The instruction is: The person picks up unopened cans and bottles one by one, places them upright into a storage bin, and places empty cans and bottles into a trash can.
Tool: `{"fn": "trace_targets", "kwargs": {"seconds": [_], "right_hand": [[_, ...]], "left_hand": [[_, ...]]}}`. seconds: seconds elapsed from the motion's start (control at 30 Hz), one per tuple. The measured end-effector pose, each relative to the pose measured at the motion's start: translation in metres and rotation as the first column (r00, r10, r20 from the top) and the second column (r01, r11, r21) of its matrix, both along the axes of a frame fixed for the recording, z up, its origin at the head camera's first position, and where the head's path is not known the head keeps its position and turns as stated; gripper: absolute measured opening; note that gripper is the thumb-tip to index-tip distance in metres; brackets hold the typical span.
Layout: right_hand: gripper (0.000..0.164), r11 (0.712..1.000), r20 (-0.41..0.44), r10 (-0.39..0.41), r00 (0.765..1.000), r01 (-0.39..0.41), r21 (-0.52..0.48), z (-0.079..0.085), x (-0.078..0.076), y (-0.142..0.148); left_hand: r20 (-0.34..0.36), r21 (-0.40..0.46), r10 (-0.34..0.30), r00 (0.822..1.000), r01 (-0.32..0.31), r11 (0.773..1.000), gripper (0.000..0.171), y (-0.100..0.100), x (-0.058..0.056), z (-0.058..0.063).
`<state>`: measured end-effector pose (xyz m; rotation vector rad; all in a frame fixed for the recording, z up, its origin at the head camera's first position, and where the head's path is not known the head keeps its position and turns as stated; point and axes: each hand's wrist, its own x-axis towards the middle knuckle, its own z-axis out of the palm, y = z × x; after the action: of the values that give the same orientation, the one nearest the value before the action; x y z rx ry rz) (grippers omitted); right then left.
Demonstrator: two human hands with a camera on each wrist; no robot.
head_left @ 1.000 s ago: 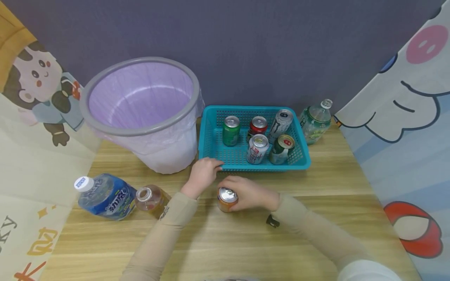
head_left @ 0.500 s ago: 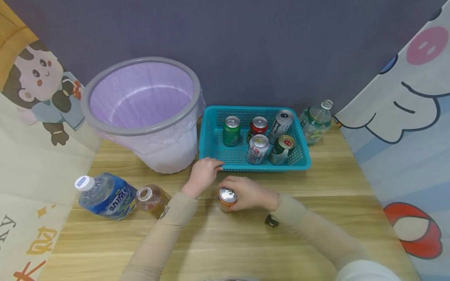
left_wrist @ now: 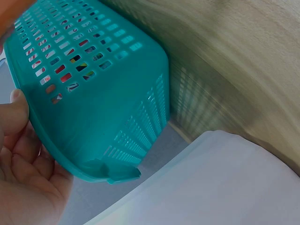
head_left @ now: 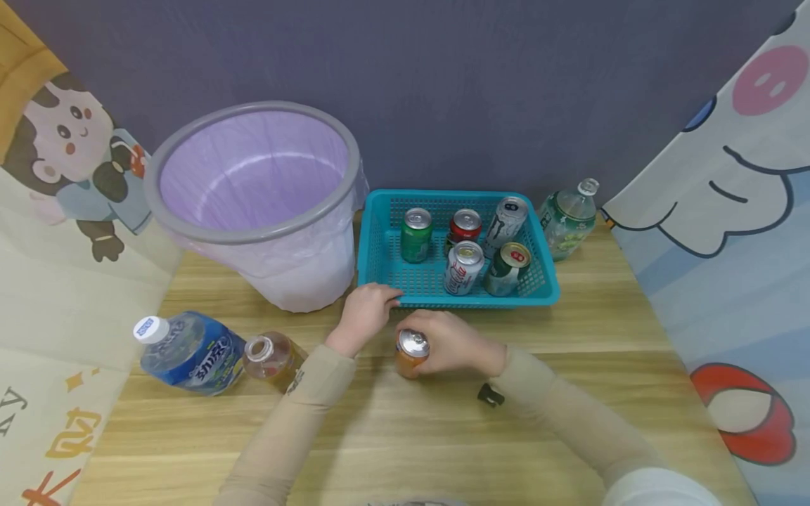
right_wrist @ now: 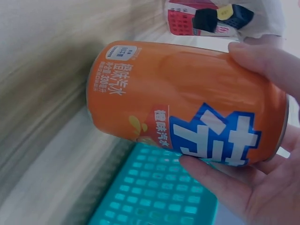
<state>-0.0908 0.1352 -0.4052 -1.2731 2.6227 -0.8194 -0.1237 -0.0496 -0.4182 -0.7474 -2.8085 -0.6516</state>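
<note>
My right hand (head_left: 452,344) grips an orange soda can (head_left: 410,362) around its upper part, in front of the basket. In the right wrist view the orange can (right_wrist: 140,89) shows a blue-and-white logo, with thumb and fingers on opposite sides. My left hand (head_left: 365,313) holds the front left rim of the teal plastic basket (head_left: 420,301). The left wrist view has the thumb at the rim of the basket (left_wrist: 84,126) and the other fingers curled below it. Inside stand a green can (head_left: 415,242), a red can (head_left: 466,223), a white Coca-Cola can (head_left: 463,273) and others.
A lilac-lined bin (head_left: 304,270) stands left of the basket. At the left are a blue-labelled bottle (head_left: 205,358) and a small bottle with amber contents (head_left: 272,362). A green-labelled bottle (head_left: 566,221) stands at the basket's right. A wall rises behind.
My right hand has lifted slightly and shifted a little away and to the right with the orange can. The left hand stays at the basket rim.
</note>
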Motion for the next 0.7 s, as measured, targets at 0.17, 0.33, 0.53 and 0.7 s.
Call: {"fn": "trace_targets", "kwargs": {"seconds": [0.17,0.33,0.53,0.7], "right_hand": [[0.055,1.000,-0.019,-0.011,1.000,0.011,-0.010,0.011,-0.002,0.003],[0.057,1.000,-0.011,-0.013,1.000,0.013,-0.012,0.023,-0.002,0.008],[0.064,0.999,0.004,-0.054,0.999,0.054,0.002,0.036,-0.004,0.016],[0.067,0.993,0.013,-0.116,0.993,0.116,0.007,0.054,-0.011,0.023]], "left_hand": [[0.000,-0.002,-0.004,1.000,0.004,1.000,0.015,0.000,0.000,0.001],[-0.001,-0.002,0.003,1.000,-0.003,1.000,0.014,0.000,0.001,0.003],[0.004,0.000,0.008,1.000,-0.008,1.000,0.014,0.000,0.002,0.004],[0.001,0.000,0.014,1.000,-0.014,1.000,0.014,0.001,0.002,0.003]]}}
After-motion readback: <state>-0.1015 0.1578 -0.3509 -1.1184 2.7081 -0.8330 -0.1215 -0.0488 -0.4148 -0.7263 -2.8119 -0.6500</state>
